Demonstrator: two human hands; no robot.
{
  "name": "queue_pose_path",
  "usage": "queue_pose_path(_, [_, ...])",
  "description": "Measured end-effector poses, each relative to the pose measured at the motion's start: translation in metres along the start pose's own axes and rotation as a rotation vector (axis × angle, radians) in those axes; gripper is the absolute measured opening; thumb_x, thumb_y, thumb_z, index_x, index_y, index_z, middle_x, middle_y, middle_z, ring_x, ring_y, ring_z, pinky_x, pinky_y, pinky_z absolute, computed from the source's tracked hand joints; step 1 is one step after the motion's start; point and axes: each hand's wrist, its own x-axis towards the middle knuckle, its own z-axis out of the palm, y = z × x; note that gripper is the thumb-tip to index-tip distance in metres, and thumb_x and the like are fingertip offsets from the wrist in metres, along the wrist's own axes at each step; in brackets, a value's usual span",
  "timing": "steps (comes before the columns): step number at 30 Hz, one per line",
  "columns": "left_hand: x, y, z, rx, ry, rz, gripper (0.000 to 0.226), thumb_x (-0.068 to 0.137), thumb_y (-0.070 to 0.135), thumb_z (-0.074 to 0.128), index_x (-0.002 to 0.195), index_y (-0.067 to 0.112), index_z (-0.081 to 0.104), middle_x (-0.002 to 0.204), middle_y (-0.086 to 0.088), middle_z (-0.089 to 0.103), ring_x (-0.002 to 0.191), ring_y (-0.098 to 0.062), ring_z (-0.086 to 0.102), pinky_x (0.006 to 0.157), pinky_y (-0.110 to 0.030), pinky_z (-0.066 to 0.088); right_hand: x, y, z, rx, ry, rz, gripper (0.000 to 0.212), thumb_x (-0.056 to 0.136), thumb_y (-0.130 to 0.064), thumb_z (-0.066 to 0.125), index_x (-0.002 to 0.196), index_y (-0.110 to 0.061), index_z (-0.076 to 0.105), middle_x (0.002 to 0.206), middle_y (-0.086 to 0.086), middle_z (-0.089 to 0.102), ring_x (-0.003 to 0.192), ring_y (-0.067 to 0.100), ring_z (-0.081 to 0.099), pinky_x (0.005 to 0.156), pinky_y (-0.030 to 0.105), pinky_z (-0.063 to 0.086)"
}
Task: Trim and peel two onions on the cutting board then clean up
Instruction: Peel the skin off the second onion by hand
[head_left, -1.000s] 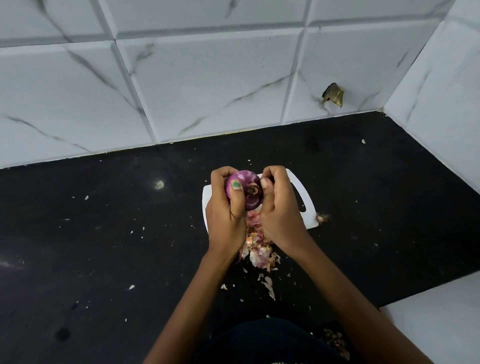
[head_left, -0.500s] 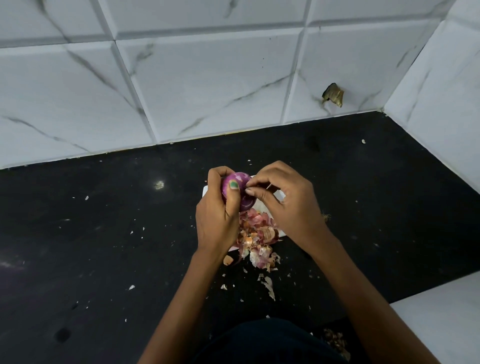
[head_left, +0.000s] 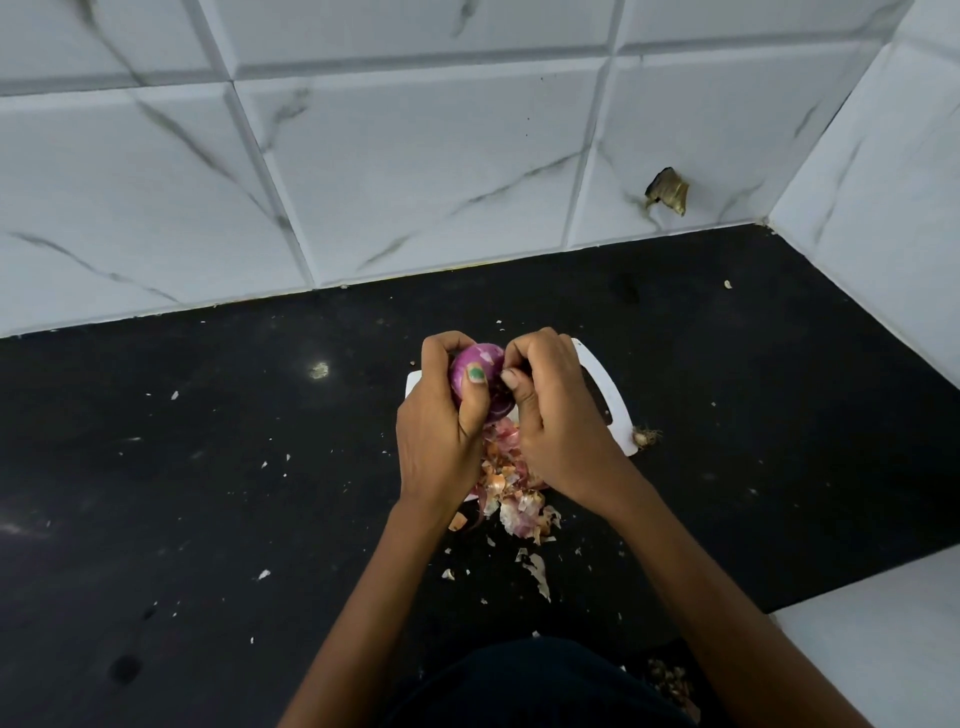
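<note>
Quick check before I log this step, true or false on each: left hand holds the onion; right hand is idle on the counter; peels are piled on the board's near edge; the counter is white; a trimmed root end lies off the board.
1. The left hand holds the onion. True.
2. The right hand rests idle on the counter. False: it pinches at the onion.
3. Peels are piled at the near edge of the cutting board. True.
4. The counter is white. False: it is black.
5. A root end lies just off the board. True.
</note>
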Motion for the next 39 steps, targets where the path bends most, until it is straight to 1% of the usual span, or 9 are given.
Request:
queue_pose_path(2, [0.0,0.001,0.001,-0.017,0.013,0.001,0.039,0.093,0.067,0.023,0.106,0.036,0.042,0.094,0.033,0.055,0.08,-0.006,0.059,0.064,-0.033,0.051,-0.002,-0.002,0.003,0.027,0.024,0.017,0.008,0.095,-0.012,0.04,0.092,-0.009,0.048,0.091,-0.006,0.041,0.084,0.013,0.041,0.073,0.013,0.036])
queue_pose_path(7, [-0.003,0.003,0.002,-0.044,0.035,0.01,0.038,0.088,0.077,0.018,0.103,0.048,0.036,0.095,0.033,0.055,0.079,-0.002,0.058,0.062,-0.019,0.046,-0.004,-0.005,0.009,0.143,0.046,0.093,0.008,0.097,-0.02,0.036,0.096,-0.016,0.042,0.091,-0.002,0.046,0.083,0.009,0.046,0.073,0.009,0.038])
queue_pose_path(11, [-0.005,0.001,0.003,-0.054,0.066,0.005,0.037,0.089,0.076,0.019,0.104,0.048,0.037,0.094,0.03,0.055,0.081,-0.005,0.058,0.064,-0.017,0.045,-0.005,-0.006,0.011,0.209,0.052,0.123,0.011,0.098,-0.023,0.033,0.098,-0.016,0.043,0.087,-0.008,0.045,0.078,0.003,0.046,0.07,0.009,0.039])
queue_pose_path(16, [-0.005,0.003,0.004,-0.191,0.127,0.013,0.06,0.093,0.067,0.021,0.11,0.014,0.045,0.093,0.015,0.052,0.083,0.005,0.058,0.062,-0.006,0.041,-0.006,-0.009,0.009,0.334,0.074,0.183,0.017,0.098,-0.024,0.031,0.096,-0.012,0.044,0.08,-0.007,0.044,0.072,0.0,0.045,0.066,0.016,0.041])
queue_pose_path(20, [-0.004,0.0,0.002,-0.204,0.146,0.005,0.053,0.096,0.06,0.026,0.108,0.012,0.045,0.091,0.013,0.052,0.08,0.005,0.058,0.062,-0.006,0.041,-0.005,-0.011,0.003,0.454,0.106,0.194,0.01,0.097,-0.023,0.045,0.1,-0.018,0.052,0.089,-0.007,0.057,0.084,0.008,0.058,0.075,0.028,0.051])
queue_pose_path(25, [-0.007,0.003,0.003,-0.213,0.12,0.009,0.054,0.093,0.066,0.025,0.109,0.017,0.043,0.094,0.015,0.055,0.082,0.003,0.06,0.063,-0.007,0.043,0.0,-0.012,-0.007,0.183,0.155,-0.056,0.013,0.088,-0.013,0.067,0.096,-0.004,0.066,0.092,0.005,0.062,0.082,0.013,0.061,0.072,0.022,0.051])
queue_pose_path(30, [-0.004,0.003,0.002,-0.124,0.138,0.023,0.056,0.092,0.071,0.022,0.109,0.021,0.041,0.091,0.02,0.053,0.078,0.005,0.058,0.061,-0.008,0.043,0.002,-0.009,-0.007,-0.014,0.193,-0.19,0.01,0.089,-0.009,0.063,0.089,0.0,0.068,0.088,0.007,0.063,0.079,0.013,0.06,0.067,0.028,0.052])
queue_pose_path(34, [-0.004,0.0,0.002,-0.043,0.134,0.037,0.042,0.091,0.072,0.024,0.11,0.036,0.035,0.094,0.033,0.052,0.08,0.006,0.059,0.061,-0.012,0.047,0.002,-0.011,-0.005,-0.093,0.176,-0.166,0.008,0.092,-0.008,0.057,0.09,-0.003,0.063,0.089,0.004,0.059,0.079,0.011,0.055,0.065,0.025,0.048])
queue_pose_path(39, [-0.006,0.007,0.004,-0.088,0.12,-0.025,0.027,0.091,0.063,0.04,0.108,0.042,0.039,0.099,0.018,0.056,0.086,-0.005,0.061,0.067,-0.015,0.048,0.001,-0.01,0.002,-0.016,0.172,-0.037,0.016,0.094,-0.016,0.042,0.092,-0.005,0.053,0.089,-0.002,0.047,0.078,0.008,0.046,0.068,0.013,0.039])
